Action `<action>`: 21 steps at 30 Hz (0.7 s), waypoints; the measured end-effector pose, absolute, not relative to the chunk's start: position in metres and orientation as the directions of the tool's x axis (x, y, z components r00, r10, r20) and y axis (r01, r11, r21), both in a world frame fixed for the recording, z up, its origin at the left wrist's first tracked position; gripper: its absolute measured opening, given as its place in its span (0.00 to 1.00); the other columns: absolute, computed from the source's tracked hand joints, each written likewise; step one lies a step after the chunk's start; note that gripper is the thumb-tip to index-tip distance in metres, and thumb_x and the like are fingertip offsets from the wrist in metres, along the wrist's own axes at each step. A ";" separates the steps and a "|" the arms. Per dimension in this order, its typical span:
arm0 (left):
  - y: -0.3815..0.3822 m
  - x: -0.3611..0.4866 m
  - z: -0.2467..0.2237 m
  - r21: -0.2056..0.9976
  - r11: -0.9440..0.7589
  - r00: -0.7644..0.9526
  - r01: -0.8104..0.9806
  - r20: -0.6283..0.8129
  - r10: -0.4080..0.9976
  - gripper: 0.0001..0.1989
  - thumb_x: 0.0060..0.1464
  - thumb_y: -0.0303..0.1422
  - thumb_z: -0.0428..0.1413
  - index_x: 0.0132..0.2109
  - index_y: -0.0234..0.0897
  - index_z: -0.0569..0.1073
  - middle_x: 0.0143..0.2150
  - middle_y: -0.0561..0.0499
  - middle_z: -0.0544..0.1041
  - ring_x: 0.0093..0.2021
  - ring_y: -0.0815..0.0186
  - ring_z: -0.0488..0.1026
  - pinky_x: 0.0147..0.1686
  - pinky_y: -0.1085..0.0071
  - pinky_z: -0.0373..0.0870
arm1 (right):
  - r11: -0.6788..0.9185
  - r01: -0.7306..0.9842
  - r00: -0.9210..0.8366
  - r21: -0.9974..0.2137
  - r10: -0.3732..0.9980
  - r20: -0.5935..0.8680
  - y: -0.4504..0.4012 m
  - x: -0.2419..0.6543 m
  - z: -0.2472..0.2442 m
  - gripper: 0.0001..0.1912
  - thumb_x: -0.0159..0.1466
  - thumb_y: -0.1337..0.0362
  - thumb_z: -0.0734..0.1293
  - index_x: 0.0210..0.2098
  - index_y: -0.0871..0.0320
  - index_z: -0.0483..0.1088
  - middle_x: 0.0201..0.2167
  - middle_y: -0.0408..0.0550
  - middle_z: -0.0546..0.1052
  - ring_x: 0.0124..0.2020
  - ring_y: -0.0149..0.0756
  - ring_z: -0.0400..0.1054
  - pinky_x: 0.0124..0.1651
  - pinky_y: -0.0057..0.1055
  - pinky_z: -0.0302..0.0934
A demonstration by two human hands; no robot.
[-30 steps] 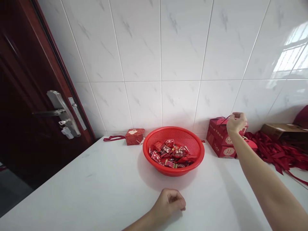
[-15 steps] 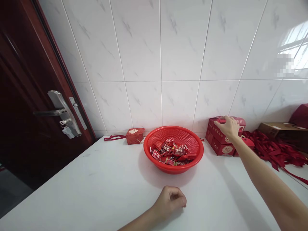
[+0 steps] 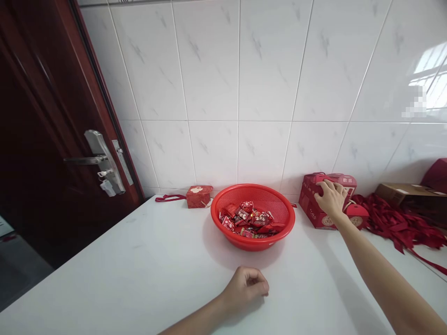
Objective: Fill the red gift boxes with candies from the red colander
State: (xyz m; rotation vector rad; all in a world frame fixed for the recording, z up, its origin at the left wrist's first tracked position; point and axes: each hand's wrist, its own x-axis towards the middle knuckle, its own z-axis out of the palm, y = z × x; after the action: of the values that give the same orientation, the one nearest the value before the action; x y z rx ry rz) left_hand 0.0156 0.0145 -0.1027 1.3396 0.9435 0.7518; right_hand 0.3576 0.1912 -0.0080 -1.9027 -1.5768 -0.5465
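Note:
My left hand [image 3: 246, 287] rests on the white table [image 3: 139, 270] in front of a red plastic basket [image 3: 253, 244]. Its fingers are curled, thumb against fingertips, and nothing shows in them. Wrapped red candies [image 3: 251, 218] lie in the basket. On the right, my right hand [image 3: 331, 197] reaches over the red printed gift boxes [image 3: 310, 204] by the wall. Its fingers are spread over the upper part of the boxes, and the hand hides some of their front. A smaller red box [image 3: 358, 216] stands just right of that hand.
Left of the basket, a small red box [image 3: 198, 197] with a ribbon [image 3: 170, 197] stands against the tiled wall. Dark red ribbons [image 3: 394, 223] are heaped at the right, near an open cardboard box [image 3: 401, 188]. A dark wooden door [image 3: 45, 116] stands at the left.
My right hand has come down slightly over the gift boxes, and its fingers are more spread. The left hand is nearly still. The view has shifted a little.

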 end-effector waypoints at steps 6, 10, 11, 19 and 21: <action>0.015 0.016 -0.101 0.991 0.118 0.451 0.069 -0.136 0.882 0.18 0.42 0.45 0.66 0.26 0.33 0.76 0.26 0.49 0.75 0.32 0.64 0.70 0.36 0.67 0.66 | -0.129 0.981 0.192 -0.144 0.729 0.657 0.183 0.354 -0.008 0.20 0.63 0.61 0.58 0.52 0.56 0.72 0.60 0.59 0.69 0.59 0.58 0.55 0.59 0.56 0.47; 0.014 0.017 -0.100 0.991 0.122 0.445 0.056 -0.134 0.886 0.19 0.41 0.46 0.67 0.26 0.33 0.76 0.26 0.49 0.75 0.32 0.65 0.70 0.36 0.68 0.66 | -0.188 0.961 0.274 -0.200 0.718 0.640 0.173 0.346 -0.004 0.24 0.64 0.55 0.57 0.55 0.57 0.70 0.66 0.63 0.60 0.64 0.60 0.52 0.62 0.60 0.44; 0.014 0.016 -0.100 0.990 0.128 0.444 0.056 -0.139 0.885 0.19 0.41 0.47 0.67 0.26 0.33 0.76 0.26 0.49 0.75 0.31 0.65 0.70 0.36 0.68 0.66 | -0.205 0.953 0.303 -0.225 0.709 0.637 0.170 0.344 -0.002 0.24 0.64 0.55 0.58 0.55 0.58 0.69 0.67 0.64 0.58 0.66 0.60 0.51 0.62 0.61 0.44; 0.019 -0.005 -0.076 0.973 0.051 0.587 0.223 -0.176 0.790 0.17 0.42 0.46 0.67 0.29 0.34 0.78 0.28 0.50 0.78 0.31 0.65 0.71 0.37 0.69 0.67 | -0.270 0.911 0.407 -0.313 0.710 0.574 0.131 0.317 0.028 0.21 0.62 0.59 0.61 0.50 0.66 0.72 0.57 0.73 0.67 0.60 0.65 0.58 0.59 0.60 0.49; 0.017 -0.027 -0.047 0.927 -0.084 0.640 0.366 -0.185 0.746 0.14 0.45 0.42 0.65 0.33 0.35 0.81 0.30 0.50 0.80 0.32 0.65 0.73 0.37 0.69 0.67 | -0.221 0.927 0.363 -0.304 0.732 0.577 0.115 0.303 0.034 0.15 0.62 0.61 0.62 0.43 0.63 0.73 0.48 0.68 0.74 0.54 0.61 0.63 0.55 0.56 0.54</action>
State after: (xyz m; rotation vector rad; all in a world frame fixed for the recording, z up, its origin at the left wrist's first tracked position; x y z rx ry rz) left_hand -0.0267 0.0168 -0.0469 1.6922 0.9170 0.4046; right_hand 0.3028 0.1154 0.0335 -2.0213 -1.4315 -0.4157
